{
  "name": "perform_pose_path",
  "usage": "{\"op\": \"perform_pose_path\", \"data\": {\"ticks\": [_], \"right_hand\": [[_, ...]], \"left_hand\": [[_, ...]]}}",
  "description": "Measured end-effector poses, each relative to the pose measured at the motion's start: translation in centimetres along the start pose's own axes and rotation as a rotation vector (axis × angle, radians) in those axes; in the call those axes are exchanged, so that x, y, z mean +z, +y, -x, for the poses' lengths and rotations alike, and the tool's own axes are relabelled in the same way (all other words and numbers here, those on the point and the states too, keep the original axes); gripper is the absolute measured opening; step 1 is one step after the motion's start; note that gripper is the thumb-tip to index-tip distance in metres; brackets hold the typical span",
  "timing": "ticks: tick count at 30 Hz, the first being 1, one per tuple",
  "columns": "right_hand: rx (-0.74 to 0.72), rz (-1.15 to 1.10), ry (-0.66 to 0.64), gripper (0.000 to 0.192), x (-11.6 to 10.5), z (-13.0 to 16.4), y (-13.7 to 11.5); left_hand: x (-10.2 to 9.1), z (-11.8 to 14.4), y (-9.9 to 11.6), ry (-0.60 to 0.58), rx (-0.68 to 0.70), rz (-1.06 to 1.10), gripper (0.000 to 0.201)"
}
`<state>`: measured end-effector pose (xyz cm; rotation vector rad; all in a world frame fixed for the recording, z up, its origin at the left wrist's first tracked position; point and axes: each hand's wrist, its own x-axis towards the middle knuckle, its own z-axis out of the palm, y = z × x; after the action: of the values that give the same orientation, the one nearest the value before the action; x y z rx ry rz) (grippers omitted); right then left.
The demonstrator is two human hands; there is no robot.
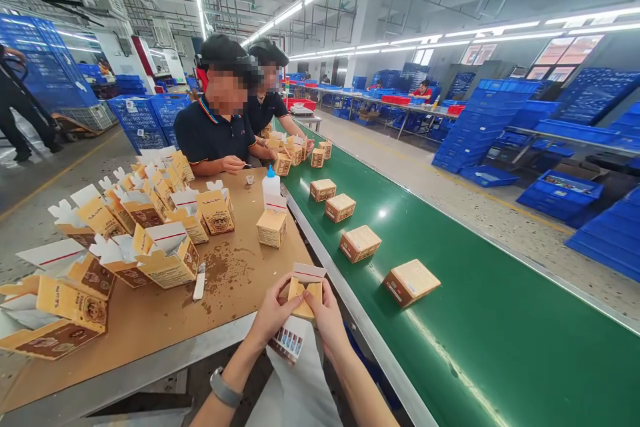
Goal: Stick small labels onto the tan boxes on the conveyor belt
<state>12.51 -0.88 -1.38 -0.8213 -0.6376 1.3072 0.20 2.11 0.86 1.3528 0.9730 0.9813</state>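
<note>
My left hand (pixel 274 307) and my right hand (pixel 327 313) hold a small yellow carton (pixel 296 288) between them at the table's near corner. Both thumbs press on its upper flaps, while a white flap with a red strip stands raised behind them. Below the carton is a white panel with small printed pictures (pixel 291 341); whether it belongs to the carton I cannot tell. Past my hands, a yellow carton with its lid up (pixel 273 229) sits on the brown tabletop (pixel 265 273). Behind that carton stands a white bottle with a blue cap (pixel 271 181).
Several open cartons (pixel 167 260) crowd the table's left side, near a white flat tool (pixel 199 282) and dark wet spots. To the right runs a green conveyor belt (pixel 480 293) carrying closed cartons (pixel 413 282). Two co-workers (pixel 215 133) handle cartons at the far end.
</note>
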Motion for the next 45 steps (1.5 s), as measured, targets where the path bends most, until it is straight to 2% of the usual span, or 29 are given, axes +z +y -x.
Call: {"op": "perform_pose_path", "data": {"ticks": [7, 12, 14, 16, 18, 20, 22, 24, 28, 33, 36, 38, 40, 42, 44, 45], "right_hand": [[0.029, 0.004, -0.022, 0.048, 0.2, -0.7, 0.0], [0.003, 0.004, -0.042, 0.055, -0.1, 0.3, -0.7], [-0.026, 0.045, -0.128, 0.065, -0.9, 0.9, -1.3], [-0.059, 0.122, -0.27, 0.078, -2.1, 1.2, -2.1], [-0.093, 0.221, -0.377, 0.092, -3.3, 1.2, -3.1], [-0.136, 0.367, -0.416, 0.099, -4.2, 0.9, -4.1], [-0.199, 0.535, -0.442, 0.095, -4.7, 0.3, -4.9], [-0.295, 0.663, -0.48, 0.085, -5.1, -0.3, -5.6], [-0.476, 0.75, -0.535, 0.074, -6.3, -1.2, -6.4], [-0.49, 0.797, -0.579, 0.044, -7.9, -1.4, -6.5], [-0.482, 0.761, -0.558, 0.04, -8.1, -1.3, -6.2], [-0.515, 0.755, -0.534, 0.041, -7.5, -1.6, -5.8], [-0.597, 0.793, -0.497, 0.045, -5.7, -2.2, -5.1], [-0.677, 0.86, -0.464, 0.05, -2.7, -3.2, -4.1], [-0.673, 0.925, -0.493, 0.058, 0.9, -4.5, -3.0], [-0.663, 0.943, -0.484, 0.059, 2.6, -5.2, -2.6]], "left_hand": [[0.0, 0.2, 0.2, 0.005, -0.014, 0.014, 0.055], [0.3, 0.2, 0.4, 0.004, 0.004, 0.002, 0.059], [0.2, 0.5, 0.2, -0.003, 0.013, -0.013, 0.061], [-0.2, 0.9, 0.0, -0.023, 0.022, -0.027, 0.07], [-0.7, 1.5, -0.1, -0.08, 0.043, -0.061, 0.089], [-1.3, 2.0, 0.2, -0.153, 0.084, -0.172, 0.106], [-1.8, 2.1, 0.8, -0.211, 0.149, -0.342, 0.106], [-2.1, 2.0, 1.5, -0.24, 0.252, -0.491, 0.095], [-2.5, 1.6, 2.3, -0.282, 0.435, -0.709, 0.078], [-2.1, 1.6, 2.2, -0.23, 0.43, -0.949, 0.063], [-1.9, 1.2, 3.0, -0.238, 0.429, -1.005, 0.058], [-2.3, 1.4, 4.2, -0.226, 0.423, -1.069, 0.053], [-3.0, 2.3, 5.6, -0.129, 0.417, -1.181, 0.05], [-4.0, 4.1, 6.9, 0.091, 0.448, -1.272, 0.053], [-4.7, 6.3, 7.7, 0.323, 0.451, -1.279, 0.047], [-5.0, 7.2, 7.9, 0.364, 0.416, -1.265, 0.04]]}}
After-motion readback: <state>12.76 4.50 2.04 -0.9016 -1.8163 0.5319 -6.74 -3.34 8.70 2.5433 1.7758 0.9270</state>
